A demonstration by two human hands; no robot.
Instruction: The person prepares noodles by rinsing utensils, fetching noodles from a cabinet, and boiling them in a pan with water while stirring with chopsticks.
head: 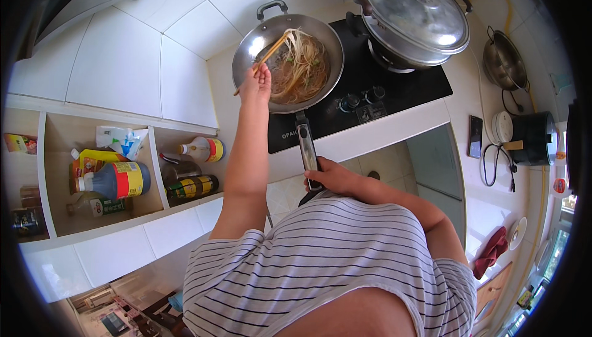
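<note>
My left hand (258,82) grips a pair of wooden chopsticks (274,50) above the left side of a steel wok (336,52). Their tips hold up a bunch of pale noodles (299,43), which trails down into browner noodles with green bits in the wok. My right hand (329,175) is closed around the lower end of the wok's long handle (307,145), near my striped shirt. The wok rests on the left side of a black glass gas hob (393,88); the burner below it is hidden.
A large lidded steel pot (414,13) stands on the right burner. Bottles, including a dark one with a red and yellow label (122,180), lie in shelf compartments at left. A phone (475,136), a coiled cable (495,166), a dark green cooker (534,138) and a red cloth (491,253) are at right.
</note>
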